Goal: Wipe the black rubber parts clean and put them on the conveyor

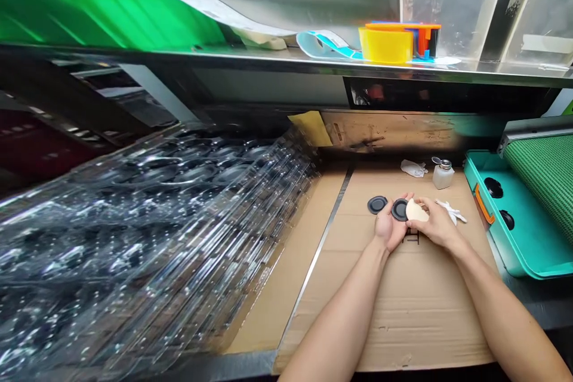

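Cardboard sheet on a steel bench, stacked clear plastic trays to the left. Left hand cupped, holding a black rubber disc at the fingertips; right hand pinches a cream sponge between thumb and fingers, pressed against the disc. A second disc lies just beside them on the cardboard; a white cloth and a small pump bottle lie near.

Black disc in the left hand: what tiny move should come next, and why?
Probably slide the cream pad gently across the black disc. The right hand holds the pad against the disc, and the left hand holds the disc steady, so rubbing looks like the easiest small move.
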`<state>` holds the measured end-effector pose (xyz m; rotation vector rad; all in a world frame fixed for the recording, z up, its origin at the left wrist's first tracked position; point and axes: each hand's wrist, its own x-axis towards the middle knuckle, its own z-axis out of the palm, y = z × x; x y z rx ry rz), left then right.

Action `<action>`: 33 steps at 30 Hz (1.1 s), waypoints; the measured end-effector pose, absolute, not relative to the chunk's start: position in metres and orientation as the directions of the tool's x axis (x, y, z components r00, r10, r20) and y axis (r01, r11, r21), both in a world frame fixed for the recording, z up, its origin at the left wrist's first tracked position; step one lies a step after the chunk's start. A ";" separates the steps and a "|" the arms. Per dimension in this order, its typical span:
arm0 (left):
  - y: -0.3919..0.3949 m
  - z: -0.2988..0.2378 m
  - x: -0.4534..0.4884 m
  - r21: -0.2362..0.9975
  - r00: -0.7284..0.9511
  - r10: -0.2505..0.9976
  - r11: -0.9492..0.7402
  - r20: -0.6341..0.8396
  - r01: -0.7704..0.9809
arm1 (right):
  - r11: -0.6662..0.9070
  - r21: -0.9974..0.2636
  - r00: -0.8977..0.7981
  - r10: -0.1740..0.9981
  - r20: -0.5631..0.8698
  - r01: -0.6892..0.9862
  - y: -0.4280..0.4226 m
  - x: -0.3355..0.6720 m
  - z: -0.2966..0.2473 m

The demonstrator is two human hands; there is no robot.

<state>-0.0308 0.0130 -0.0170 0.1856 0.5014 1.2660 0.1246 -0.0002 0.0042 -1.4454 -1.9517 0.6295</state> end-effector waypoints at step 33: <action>0.010 -0.029 -0.018 0.419 0.255 0.931 0.348 -0.262 -0.838 | 0.052 -0.418 -0.006 0.994 0.111 0.907 -0.008 0.079 -0.002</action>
